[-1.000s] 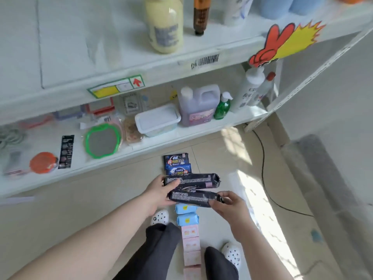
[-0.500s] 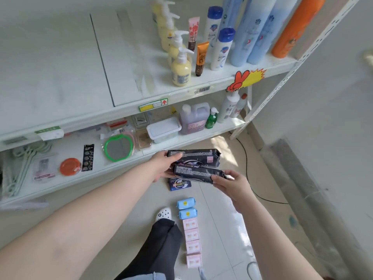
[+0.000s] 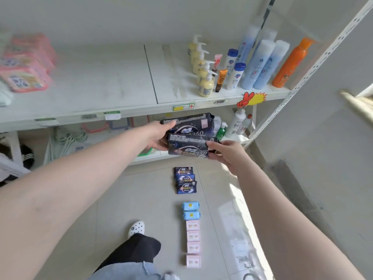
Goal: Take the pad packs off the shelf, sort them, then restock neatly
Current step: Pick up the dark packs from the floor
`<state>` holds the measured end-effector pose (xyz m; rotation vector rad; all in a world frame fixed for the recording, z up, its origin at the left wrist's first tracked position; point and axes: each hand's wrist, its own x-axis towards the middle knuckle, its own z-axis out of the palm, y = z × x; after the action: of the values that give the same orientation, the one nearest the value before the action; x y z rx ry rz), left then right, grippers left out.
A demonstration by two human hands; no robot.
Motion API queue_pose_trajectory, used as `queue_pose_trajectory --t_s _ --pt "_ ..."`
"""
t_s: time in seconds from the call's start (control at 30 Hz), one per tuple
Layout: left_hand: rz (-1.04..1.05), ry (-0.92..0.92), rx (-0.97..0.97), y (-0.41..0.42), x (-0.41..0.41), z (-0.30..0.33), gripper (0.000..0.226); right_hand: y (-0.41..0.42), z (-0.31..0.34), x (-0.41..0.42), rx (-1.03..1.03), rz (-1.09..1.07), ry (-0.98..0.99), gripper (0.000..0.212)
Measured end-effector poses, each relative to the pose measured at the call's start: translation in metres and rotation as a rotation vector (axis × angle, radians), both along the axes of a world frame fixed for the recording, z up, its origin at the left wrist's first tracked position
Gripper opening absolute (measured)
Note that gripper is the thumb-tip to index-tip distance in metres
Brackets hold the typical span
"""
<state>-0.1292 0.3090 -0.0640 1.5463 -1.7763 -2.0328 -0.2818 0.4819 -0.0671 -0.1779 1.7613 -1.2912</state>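
White shelf (image 3: 113, 87) at 12 o'clock now shows more of its top, with pink packs (image 3: 24, 63) at 10 o'clock. Two dark pad packs (image 3: 189, 138) are up higher now, at shelf level. The left hand (image 3: 159, 136) holds their left ends; the right hand (image 3: 226, 154) holds the right. Small packs (image 3: 191, 215) lie in a row on the floor at 6 o'clock.

Two pad packs (image 3: 189, 138) sit stacked between the left hand (image 3: 159, 136) and right hand (image 3: 226, 156), in front of the shelf edge (image 3: 141, 110); below on the floor (image 3: 125, 199) a row of packs (image 3: 189, 215) runs toward the person; bottles (image 3: 238, 69) stand on the shelf's right; more packs (image 3: 24, 63) lie at its left.
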Motion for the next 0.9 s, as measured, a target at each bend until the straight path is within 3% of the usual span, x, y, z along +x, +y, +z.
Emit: queue_pose_trajectory --t_s 0.13,0.33,0.5,0.73,0.9 --pt "0.041 0.033 -0.006 -0.043 0.023 0.019 0.050 -0.048 0.026 0.013 -0.024 0.035 0.026 0.033" --pt "0.148 0.065 -0.122 -0.153 0.076 0.038 0.062 -0.159 0.042 0.044 -0.015 0.135 0.006 0.062" --pt "0.194 0.031 -0.157 -0.246 0.120 0.057 0.065 -0.257 0.061 0.075 -0.107 0.150 -0.070 0.032" --pt "0.204 -0.038 -0.124 -0.323 0.146 0.062 0.061 -0.336 0.063 0.076 -0.088 0.175 -0.048 0.031" --pt "0.228 -0.120 -0.205 -0.351 0.144 0.049 0.061 -0.370 0.046 0.074 -0.064 0.241 0.017 0.034"
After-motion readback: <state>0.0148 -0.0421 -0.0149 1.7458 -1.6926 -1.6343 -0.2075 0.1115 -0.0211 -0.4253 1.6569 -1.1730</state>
